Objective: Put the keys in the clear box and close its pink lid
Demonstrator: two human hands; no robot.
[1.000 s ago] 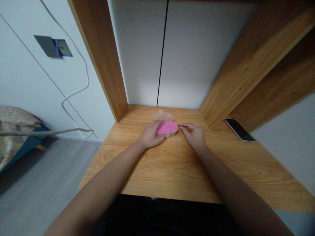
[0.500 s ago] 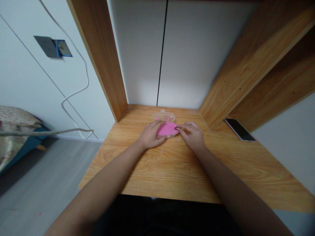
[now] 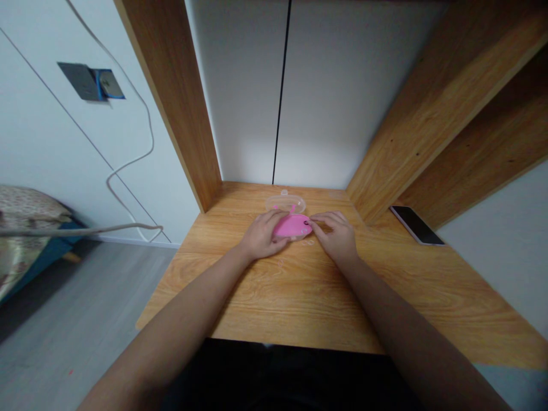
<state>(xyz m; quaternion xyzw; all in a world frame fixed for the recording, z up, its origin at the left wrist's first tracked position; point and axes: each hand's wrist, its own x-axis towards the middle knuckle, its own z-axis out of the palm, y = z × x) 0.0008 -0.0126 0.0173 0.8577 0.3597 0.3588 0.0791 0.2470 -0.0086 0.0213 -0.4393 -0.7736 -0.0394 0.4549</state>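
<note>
A clear plastic case with a bright pink oval insert lies on the wooden desktop, its transparent lid folded open behind it. My left hand clasps the left end, thumb in front and fingers over the back. At the right end, the thumb and forefinger of my right hand are pinched against a small dark ring that shows on the pink surface. Beside it is a small clear ring. More little clear rings lie on the wood just in front of the case.
A phone lies on the desktop at the right, beside a slanting wooden panel. Another wooden upright stands at the left. A white cable hangs near an open wall socket.
My right fingertips have shifted slightly to the right, so the dark ring shows more plainly on the pink surface. My left hand stays on the case.
</note>
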